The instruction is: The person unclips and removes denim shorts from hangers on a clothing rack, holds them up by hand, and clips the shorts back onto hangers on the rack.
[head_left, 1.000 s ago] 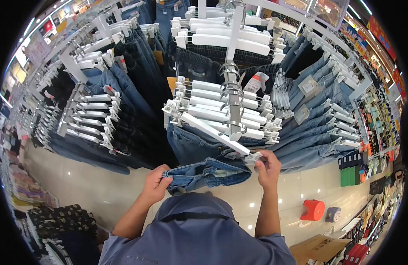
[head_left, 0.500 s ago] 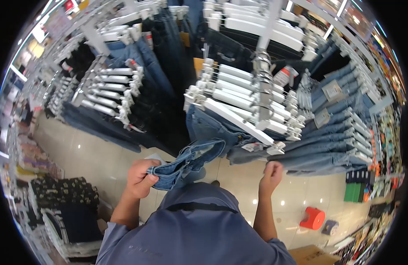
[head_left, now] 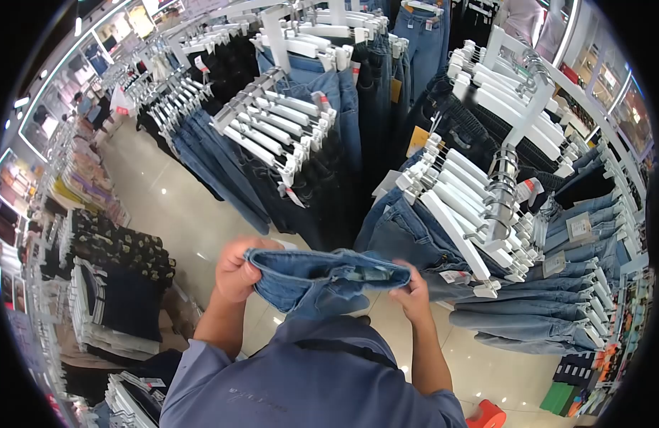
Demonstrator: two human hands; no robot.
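A pair of blue jeans (head_left: 301, 289) is stretched by its waistband between my two hands, in front of my chest. My left hand (head_left: 238, 271) grips one end of the waistband, thumb on the near side. At the other end, my right hand (head_left: 413, 291) pinches the waistband. The waist opening faces up and shows the inside of the denim; the legs hang down, mostly hidden by my shirt. Just beyond my right hand, more jeans (head_left: 401, 225) hang from white clip hangers (head_left: 458, 232) on a metal rail arm (head_left: 502, 192).
Black trousers on white hangers (head_left: 272, 132) hang ahead to the left. Grey-blue jeans (head_left: 522, 314) fill a rack at the right. Folded dark clothes (head_left: 126, 299) are stacked at the left. A red stool (head_left: 488, 414) stands on the tiled floor (head_left: 154, 189) at the lower right.
My right hand has moved to the jeans and taken hold of the waistband's free end. The waistband is now spread wide between both hands. The view has turned to the left.
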